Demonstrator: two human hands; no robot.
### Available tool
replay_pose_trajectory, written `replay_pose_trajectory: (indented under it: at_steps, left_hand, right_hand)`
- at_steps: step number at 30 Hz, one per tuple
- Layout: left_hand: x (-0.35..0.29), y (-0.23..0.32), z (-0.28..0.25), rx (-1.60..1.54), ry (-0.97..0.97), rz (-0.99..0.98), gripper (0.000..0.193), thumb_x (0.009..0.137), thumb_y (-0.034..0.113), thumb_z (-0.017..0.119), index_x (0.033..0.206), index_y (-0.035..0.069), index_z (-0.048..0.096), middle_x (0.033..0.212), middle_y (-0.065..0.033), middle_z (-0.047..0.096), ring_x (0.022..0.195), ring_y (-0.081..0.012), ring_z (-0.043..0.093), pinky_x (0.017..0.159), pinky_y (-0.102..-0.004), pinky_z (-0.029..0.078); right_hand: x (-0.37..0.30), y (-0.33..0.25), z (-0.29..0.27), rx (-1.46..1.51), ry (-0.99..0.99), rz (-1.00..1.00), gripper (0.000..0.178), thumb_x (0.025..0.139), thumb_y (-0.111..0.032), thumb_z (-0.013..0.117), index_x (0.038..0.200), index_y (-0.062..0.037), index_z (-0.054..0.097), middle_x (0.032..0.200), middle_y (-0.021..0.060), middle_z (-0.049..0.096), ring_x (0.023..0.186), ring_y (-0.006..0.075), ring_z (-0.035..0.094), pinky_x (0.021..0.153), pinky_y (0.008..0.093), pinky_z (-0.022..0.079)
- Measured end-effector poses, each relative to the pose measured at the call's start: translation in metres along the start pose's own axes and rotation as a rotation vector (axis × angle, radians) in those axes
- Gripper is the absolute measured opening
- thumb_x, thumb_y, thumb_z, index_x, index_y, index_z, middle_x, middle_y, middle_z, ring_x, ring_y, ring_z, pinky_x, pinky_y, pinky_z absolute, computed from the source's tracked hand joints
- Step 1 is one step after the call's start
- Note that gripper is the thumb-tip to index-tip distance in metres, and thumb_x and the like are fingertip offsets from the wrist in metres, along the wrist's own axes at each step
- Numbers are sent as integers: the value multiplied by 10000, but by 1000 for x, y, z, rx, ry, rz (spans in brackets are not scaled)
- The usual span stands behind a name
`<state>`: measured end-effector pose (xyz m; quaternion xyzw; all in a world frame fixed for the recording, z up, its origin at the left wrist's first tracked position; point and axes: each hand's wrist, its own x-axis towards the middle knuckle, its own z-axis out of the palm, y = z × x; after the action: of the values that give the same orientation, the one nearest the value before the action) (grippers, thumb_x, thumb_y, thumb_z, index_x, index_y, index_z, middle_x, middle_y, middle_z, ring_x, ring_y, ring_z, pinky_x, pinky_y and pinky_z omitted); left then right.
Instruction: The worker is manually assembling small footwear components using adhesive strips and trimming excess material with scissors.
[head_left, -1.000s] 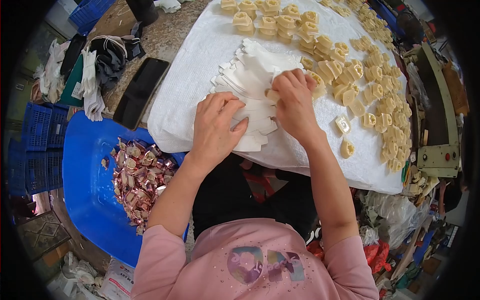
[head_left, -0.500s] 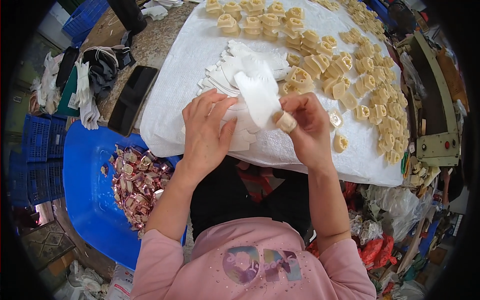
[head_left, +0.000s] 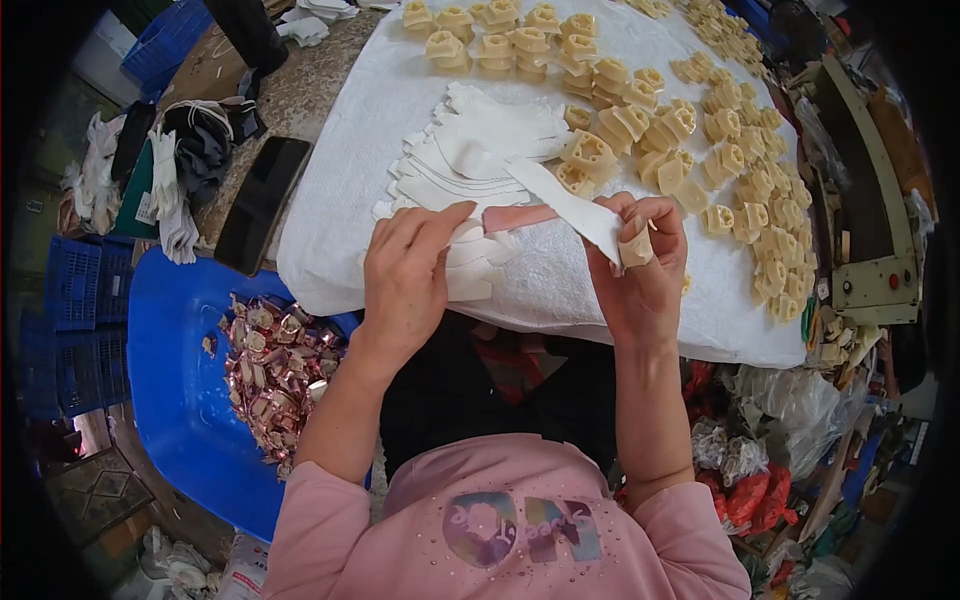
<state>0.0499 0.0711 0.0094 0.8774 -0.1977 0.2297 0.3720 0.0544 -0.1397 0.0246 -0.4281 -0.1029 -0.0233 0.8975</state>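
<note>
My left hand [head_left: 405, 280] rests on the near left part of a stack of thin white cut pieces [head_left: 480, 125], its fingers extended and partly hidden. In my right hand [head_left: 640, 270], thumb and fingers pinch one end of a white strip [head_left: 568, 205], which slants up and left over the stack. A small cream piece [head_left: 637, 247] sits at the right thumb tip; whether it is worn or held I cannot tell. Between the hands lies a narrow pink strip [head_left: 518, 217], its left end close to the left fingertips.
Many cream moulded parts [head_left: 625, 125] cover the far and right side of the white-covered table [head_left: 560, 290]. A phone [head_left: 262, 205] lies at the left. Below stands a blue tub [head_left: 175, 370] with shiny pinkish parts [head_left: 270, 370]. A green machine [head_left: 875, 260] is at the right.
My right hand has moved right and slightly down, drawing the white strip away from the stack. The pink strip has come into view between the hands.
</note>
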Motion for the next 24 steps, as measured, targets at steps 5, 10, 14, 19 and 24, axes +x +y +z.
replay_pose_trajectory:
  at_steps: [5,10,14,19,24]
  left_hand:
    - [-11,-15,-9,8,62,-143,316,807,-124,490,1059,23,610,824,-114,595,746,-221,583,710,-282,450]
    - [-23,-16,-16,-422,106,-471,215,946,71,446,1075,-8,599,814,-70,588,734,-152,567,702,-252,440]
    - [-24,-15,-17,-799,305,-521,289,965,150,436,1151,-46,537,884,-64,588,745,-125,537,706,-242,426]
    - [-28,-17,-16,-805,295,-477,266,962,112,419,1143,-47,530,961,-90,602,780,-132,542,726,-270,447]
    - [-30,-8,-10,-428,150,-236,230,892,-12,452,1071,-25,596,957,-111,614,832,-185,581,742,-312,474]
  right_hand:
    - [12,-2,-2,45,-12,-205,220,826,-60,643,978,-64,484,887,63,580,776,106,543,727,245,448]
    - [17,15,8,-578,99,-113,132,846,-45,603,963,-32,542,872,21,603,822,100,562,744,251,459]
    - [25,41,10,-900,51,-208,147,784,33,588,910,-39,568,892,49,604,844,176,565,771,295,447]
    - [27,49,14,-1561,-386,-450,345,643,90,541,958,-38,599,905,117,584,941,300,489,869,393,392]
    - [14,23,25,-1245,-329,-319,309,704,30,577,1004,-38,603,968,134,571,943,300,515,851,385,408]
